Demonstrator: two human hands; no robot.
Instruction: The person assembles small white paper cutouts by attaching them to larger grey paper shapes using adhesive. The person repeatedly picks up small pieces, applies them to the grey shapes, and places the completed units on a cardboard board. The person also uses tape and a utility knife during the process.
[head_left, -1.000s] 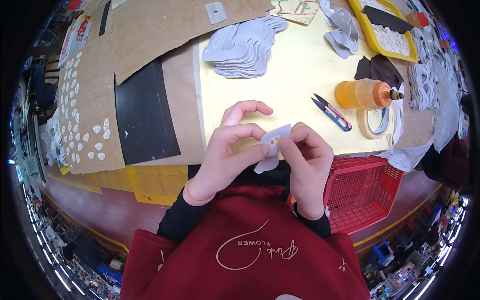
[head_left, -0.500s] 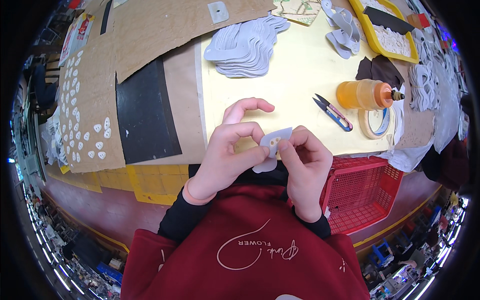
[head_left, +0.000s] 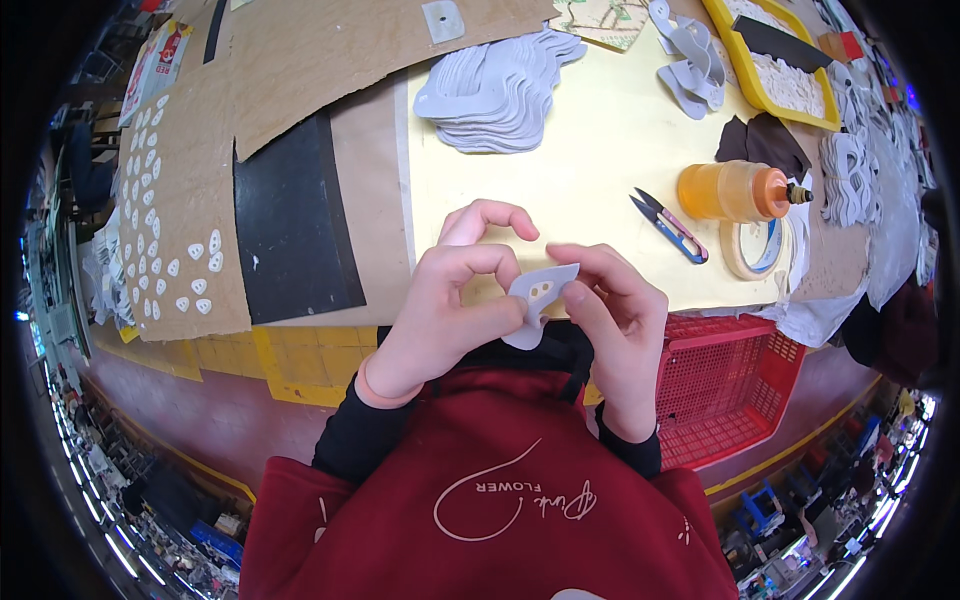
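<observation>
A small, light grey, bendable cut piece (head_left: 553,281) with a few small holes is held up in front of my body, above the table's near edge. My left hand (head_left: 455,300) pinches its left side between thumb and index finger, the other fingers curled above. At the piece's right edge is my right hand (head_left: 620,320), its thumb against the face and its fingers partly behind. The lower end of the piece curls downward. Further off, a stack of grey cut pieces (head_left: 490,100) lies on the yellow table sheet (head_left: 570,180).
Thread snips (head_left: 670,225), an orange bottle (head_left: 735,191) and a tape roll (head_left: 752,248) lie to the right. Behind them stands a yellow tray (head_left: 765,60). Small white pieces (head_left: 155,220) dot cardboard at left, beside a black mat (head_left: 295,220). Below the table is a red basket (head_left: 730,385).
The grey piece has tilted flatter and shifted slightly left. My right index finger has lifted and stretched outward, while my left hand keeps its pinch.
</observation>
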